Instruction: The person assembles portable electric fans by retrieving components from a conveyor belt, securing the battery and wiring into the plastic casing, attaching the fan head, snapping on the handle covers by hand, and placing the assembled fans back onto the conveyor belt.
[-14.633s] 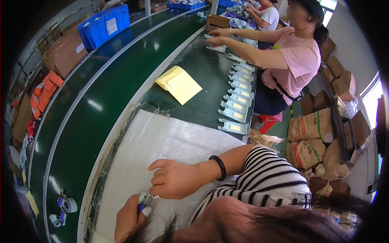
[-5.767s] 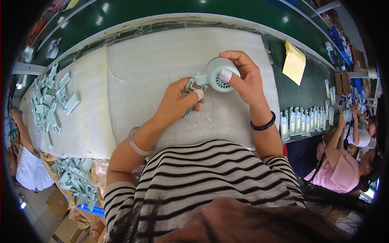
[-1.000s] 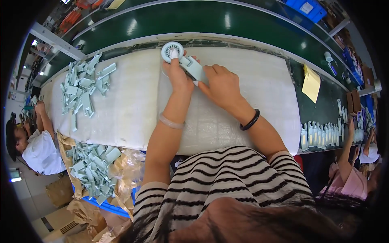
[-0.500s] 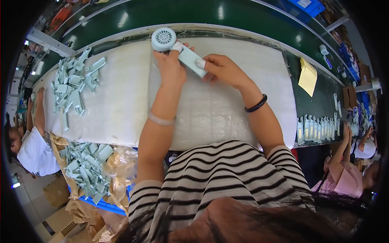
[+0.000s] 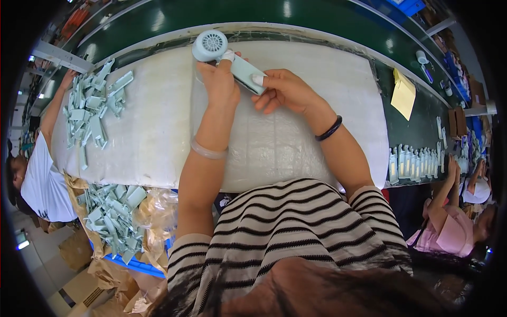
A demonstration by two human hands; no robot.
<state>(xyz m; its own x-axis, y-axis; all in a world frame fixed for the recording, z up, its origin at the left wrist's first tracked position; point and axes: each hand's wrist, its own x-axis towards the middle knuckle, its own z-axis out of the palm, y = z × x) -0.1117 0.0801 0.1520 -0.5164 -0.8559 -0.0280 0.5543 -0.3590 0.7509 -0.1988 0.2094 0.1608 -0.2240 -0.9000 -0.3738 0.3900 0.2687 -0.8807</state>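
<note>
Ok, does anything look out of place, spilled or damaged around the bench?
Nothing looks spilled or plainly damaged. The yellow paper lies askew on the green tabletop, and the pale-green parts on the white mat are jumbled, unlike the neat row of parts at right. The handheld fan shows no visible break.

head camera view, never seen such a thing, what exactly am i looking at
No machine here: just someone working bare-handed. A fisheye camera worn on the head looks down, so straight edges bend near the rim. The left hand grips a pale green plastic device with a round, slatted grille; the right hand has its thumb on the other end. A heap of pale green plastic parts lies at left on the white sheeting. Right of that sheeting, a yellow rectangular paper lies on the dark green tabletop.
</note>
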